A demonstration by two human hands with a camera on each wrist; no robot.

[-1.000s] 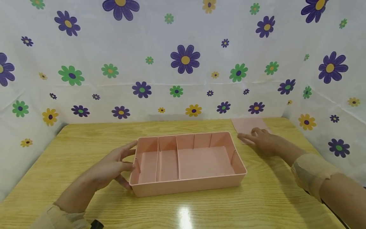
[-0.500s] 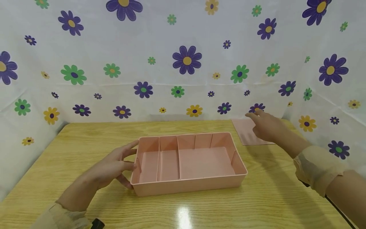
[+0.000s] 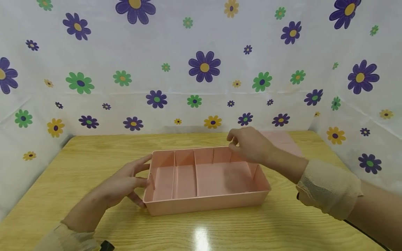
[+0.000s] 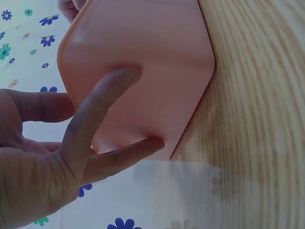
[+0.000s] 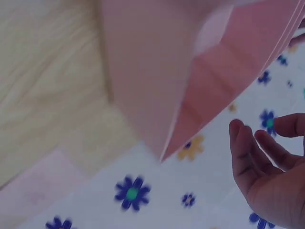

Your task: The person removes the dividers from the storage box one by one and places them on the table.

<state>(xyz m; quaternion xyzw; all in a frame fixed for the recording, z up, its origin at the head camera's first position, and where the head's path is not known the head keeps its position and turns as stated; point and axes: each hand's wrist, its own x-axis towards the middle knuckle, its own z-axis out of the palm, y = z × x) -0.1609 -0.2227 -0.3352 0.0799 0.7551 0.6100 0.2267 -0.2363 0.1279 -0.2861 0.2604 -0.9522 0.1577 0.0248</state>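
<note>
A pink rectangular box with an open top and upright dividers making compartments stands on the table. At its left end is my left hand, fingers spread; the left wrist view shows fingertips pressing the outer end wall, while another finger passes behind the rim. My right hand is raised over the box's back right corner, fingers loosely bent and nothing held. In the right wrist view that hand appears beside the blurred box, apart from it.
A flat pink sheet lies at the table's back right, partly hidden by the right forearm. A white cloth printed with flowers hangs behind and beside the wood-grain table.
My right hand has lifted off the pink sheet and moved left, over the box's back right part. The left hand and the box stay in place.
</note>
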